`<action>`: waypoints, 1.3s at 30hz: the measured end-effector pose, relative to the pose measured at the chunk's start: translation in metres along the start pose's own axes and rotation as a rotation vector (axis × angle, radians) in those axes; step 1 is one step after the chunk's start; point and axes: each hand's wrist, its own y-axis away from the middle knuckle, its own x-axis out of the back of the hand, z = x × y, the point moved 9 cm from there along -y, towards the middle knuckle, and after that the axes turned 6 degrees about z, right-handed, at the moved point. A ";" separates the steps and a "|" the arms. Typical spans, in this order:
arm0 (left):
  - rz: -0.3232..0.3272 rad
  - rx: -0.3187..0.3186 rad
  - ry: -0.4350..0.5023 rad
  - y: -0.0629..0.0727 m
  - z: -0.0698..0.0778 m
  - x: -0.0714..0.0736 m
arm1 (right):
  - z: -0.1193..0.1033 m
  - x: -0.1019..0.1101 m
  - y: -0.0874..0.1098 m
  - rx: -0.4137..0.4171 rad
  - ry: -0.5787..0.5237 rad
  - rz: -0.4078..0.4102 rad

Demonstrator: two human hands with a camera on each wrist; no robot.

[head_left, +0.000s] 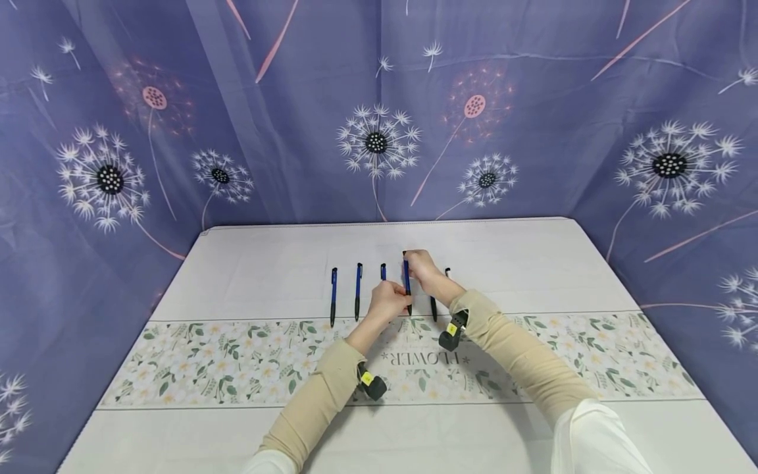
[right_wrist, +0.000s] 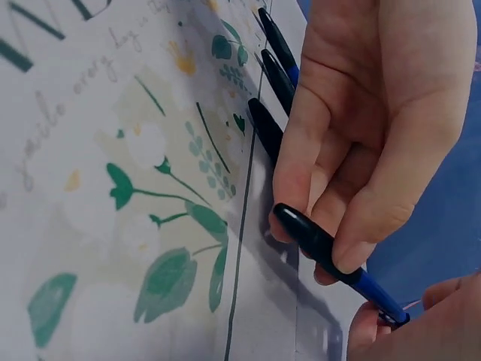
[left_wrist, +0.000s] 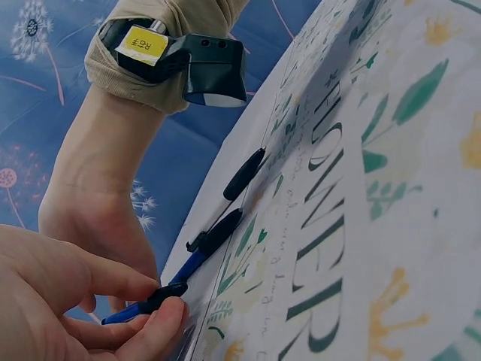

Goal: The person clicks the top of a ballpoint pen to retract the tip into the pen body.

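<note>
Both my hands are on one blue pen [head_left: 406,273] with a black grip. My left hand [head_left: 388,301] pinches it by the black grip [right_wrist: 308,235], thumb against fingers. The right hand [head_left: 422,266] grips its upper, clip end; that hand's fingers [right_wrist: 376,331] show at the lower right in the right wrist view. Left of it lie two blue pens, one farther out [head_left: 333,296] and one nearer [head_left: 358,291]. Another blue pen [head_left: 383,271] is partly hidden by my left hand. Beyond the held pen, a blue pen [left_wrist: 199,252] and a white-barrelled pen [left_wrist: 214,214] lie partly under my right arm.
The pens lie in a row on a white tablecloth [head_left: 266,263]. A floral band [head_left: 207,362] with printed lettering crosses it in front of them. Purple dandelion curtains [head_left: 308,171] stand behind and at both sides. Each wrist carries a black camera [head_left: 373,384].
</note>
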 end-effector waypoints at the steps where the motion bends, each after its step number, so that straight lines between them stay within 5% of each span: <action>1: -0.001 -0.003 -0.006 0.000 0.000 0.000 | 0.000 0.000 0.000 0.002 0.023 0.008; 9: -0.009 -0.020 -0.025 0.000 0.001 -0.002 | 0.006 -0.001 0.002 -0.033 0.128 -0.007; 39: 0.067 -0.068 -0.199 -0.005 0.005 -0.001 | 0.010 0.005 0.001 -0.015 0.145 0.052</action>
